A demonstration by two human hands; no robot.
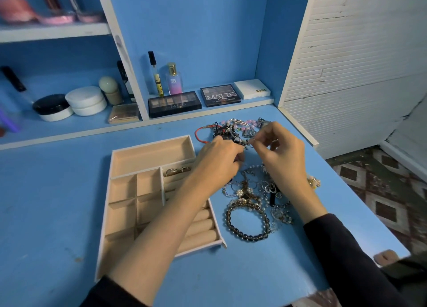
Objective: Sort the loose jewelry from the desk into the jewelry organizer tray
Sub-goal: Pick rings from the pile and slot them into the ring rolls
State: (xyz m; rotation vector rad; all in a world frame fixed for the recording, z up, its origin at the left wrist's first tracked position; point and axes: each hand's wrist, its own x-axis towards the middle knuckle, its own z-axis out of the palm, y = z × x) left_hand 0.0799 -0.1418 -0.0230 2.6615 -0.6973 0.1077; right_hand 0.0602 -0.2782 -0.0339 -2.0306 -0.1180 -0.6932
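Hands: left hand (219, 155) and right hand (280, 145) meet, pinching probably a charm bracelet (238, 139).
Handling: light, limp, snags; take the clasp.

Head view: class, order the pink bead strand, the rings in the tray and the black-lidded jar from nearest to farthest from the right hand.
1. pink bead strand, just behind the right hand.
2. rings, leftward in the organizer tray.
3. black-lidded jar, far left on the shelf.

Stretched out in front, close together: left hand (219, 155) and right hand (283, 145), fingers curled, both pinching one small shiny bit (247, 144).
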